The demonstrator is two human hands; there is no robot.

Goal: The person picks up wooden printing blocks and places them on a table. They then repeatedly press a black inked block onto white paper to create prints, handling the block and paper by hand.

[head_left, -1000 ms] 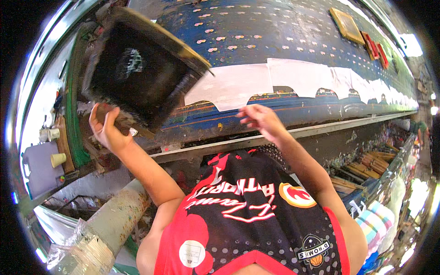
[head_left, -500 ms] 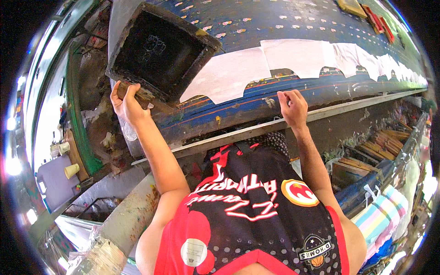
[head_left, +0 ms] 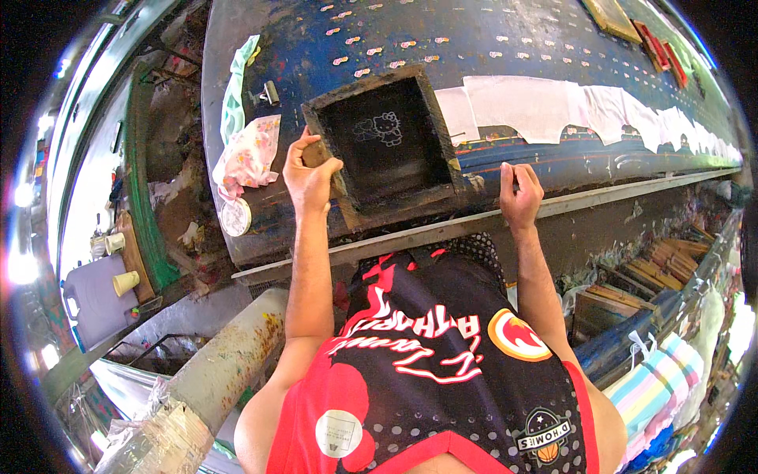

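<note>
My left hand grips the left edge of a wooden-framed printing screen, thumb on top and fingers curled round the side. The screen has dark mesh with a pale cartoon outline and sits tilted slightly over the long blue table. Whether it rests flat on the table I cannot tell. My right hand hovers by the near edge of the table, right of the screen, fingers loosely curled in with nothing visible in them. White cut cloth pieces lie in a row from the screen toward the right.
At the table's left end lie a mint strip of cloth, a printed pink cloth, a dark clip and a round white lid. A metal rail runs along the near edge. Wooden frames are stacked below right.
My left hand has brought the screen right and nearer, turning it straighter. Cloths at the table's left end are now uncovered, while the leftmost white piece is partly covered. My right hand shifted slightly right.
</note>
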